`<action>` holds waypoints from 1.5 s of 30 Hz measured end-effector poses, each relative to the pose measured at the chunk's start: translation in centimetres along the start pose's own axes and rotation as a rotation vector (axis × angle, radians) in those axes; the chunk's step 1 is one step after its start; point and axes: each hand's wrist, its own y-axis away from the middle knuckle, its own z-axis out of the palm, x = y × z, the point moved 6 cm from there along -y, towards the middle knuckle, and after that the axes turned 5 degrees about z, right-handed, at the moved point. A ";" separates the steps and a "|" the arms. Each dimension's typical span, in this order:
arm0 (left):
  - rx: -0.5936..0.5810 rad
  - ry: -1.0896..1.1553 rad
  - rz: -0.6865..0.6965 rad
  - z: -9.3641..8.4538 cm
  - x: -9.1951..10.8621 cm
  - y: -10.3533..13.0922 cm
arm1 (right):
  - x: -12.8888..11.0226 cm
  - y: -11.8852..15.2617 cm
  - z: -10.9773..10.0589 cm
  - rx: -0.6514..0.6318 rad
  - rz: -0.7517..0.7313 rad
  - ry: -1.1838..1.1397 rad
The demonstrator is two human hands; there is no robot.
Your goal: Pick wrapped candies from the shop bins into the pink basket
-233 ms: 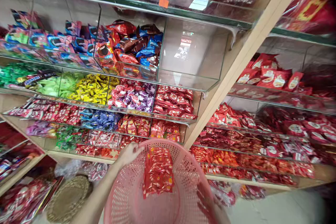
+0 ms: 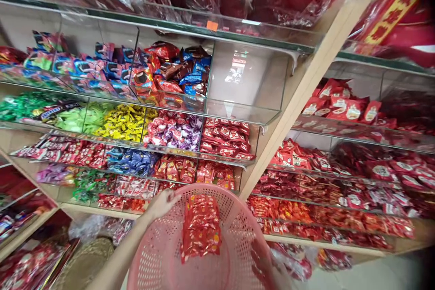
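A pink plastic basket (image 2: 234, 208) with perforated sides is held in front of me, tilted so that I see into it. Several red candy packets (image 2: 201, 226) lie in rows against its far side. My left hand (image 2: 163, 205) grips the upper left rim, its fingers closed over the edge. On the right, my right hand (image 2: 272, 263) is closed around the basket's side; its fingers show only dimly through the wall and are partly hidden. Just beyond the far rim are shelf bins of red wrapped candies (image 2: 215, 174).
Glass shelves hold candy in divided bins, among them yellow candies (image 2: 127, 122) and blue candies (image 2: 132, 161). A slanting wooden post (image 2: 288, 131) parts two shelf units. A woven basket (image 2: 86, 263) stands low at the left. Plastic bags (image 2: 295, 260) lie below the right shelf.
The shelves sit slightly lower in the picture as the view shifts. The basket, with both hands on it, appears a little further left and down.
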 end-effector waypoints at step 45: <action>-0.106 -0.446 -0.081 3.8 3.4 -4.2 | -10.1 -0.8 2.9 0.132 -0.693 0.670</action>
